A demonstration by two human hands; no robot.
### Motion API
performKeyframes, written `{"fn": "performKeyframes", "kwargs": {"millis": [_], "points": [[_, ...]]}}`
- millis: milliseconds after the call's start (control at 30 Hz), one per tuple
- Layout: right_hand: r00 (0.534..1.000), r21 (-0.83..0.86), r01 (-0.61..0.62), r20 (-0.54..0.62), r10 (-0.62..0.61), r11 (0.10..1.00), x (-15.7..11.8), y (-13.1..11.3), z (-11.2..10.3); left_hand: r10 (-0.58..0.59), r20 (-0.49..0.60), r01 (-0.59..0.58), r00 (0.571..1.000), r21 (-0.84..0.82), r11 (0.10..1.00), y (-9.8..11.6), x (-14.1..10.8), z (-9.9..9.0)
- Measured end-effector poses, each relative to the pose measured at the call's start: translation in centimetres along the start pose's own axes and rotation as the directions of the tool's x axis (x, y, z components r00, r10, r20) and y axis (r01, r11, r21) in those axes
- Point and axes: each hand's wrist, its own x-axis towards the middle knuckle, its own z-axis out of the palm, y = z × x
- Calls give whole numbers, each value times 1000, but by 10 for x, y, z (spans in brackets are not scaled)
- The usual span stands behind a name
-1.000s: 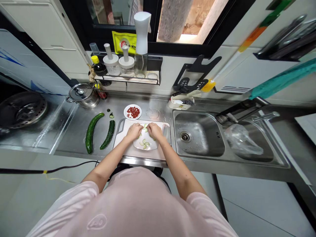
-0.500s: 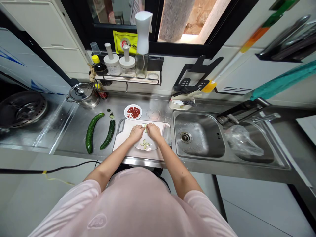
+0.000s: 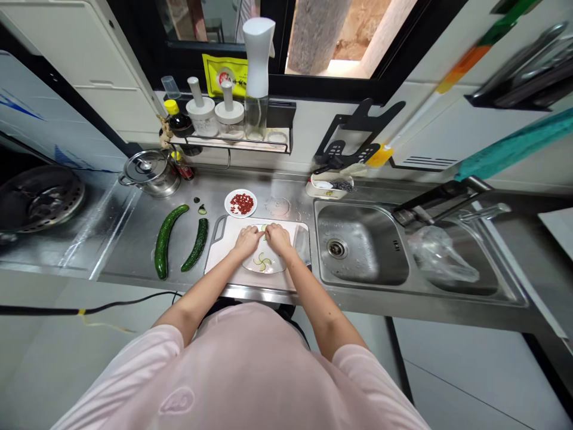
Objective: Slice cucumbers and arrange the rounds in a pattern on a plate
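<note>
A white plate [image 3: 275, 263] rests on a white cutting board [image 3: 219, 254] with a grey handle. Thin pale-green slices [image 3: 262, 261] form a pinwheel on the plate's near part. Over the plate's far left part is my left hand [image 3: 249, 240], fingers closed together. My right hand [image 3: 278, 239] is at the far right part, its fingers also pressed together. Between the fingertips of both hands a small pale-green slice [image 3: 264, 228] shows; which hand grips it is unclear. Left of the board lie a long cucumber [image 3: 166, 242] and a shorter cut cucumber [image 3: 196, 245].
Behind the board stands a small plate of red pieces [image 3: 242, 203]. A lidded pot [image 3: 151, 173] is at the back left, a wok [image 3: 40, 197] farther left. Right of the board is a sink [image 3: 362, 245]; a knife blade [image 3: 303, 243] lies on the board's right edge.
</note>
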Motion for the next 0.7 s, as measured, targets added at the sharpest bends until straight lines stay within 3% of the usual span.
{"fn": "performKeyframes", "kwargs": {"millis": [400, 700], "points": [[995, 115, -71, -55, 78, 991, -1, 7, 5, 2, 8, -2, 1000, -2, 1000, 0, 1, -1], [995, 109, -94, -5, 96, 989, -1, 4, 1, -10, 16, 11, 1000, -14, 1000, 1, 1, -3]]}}
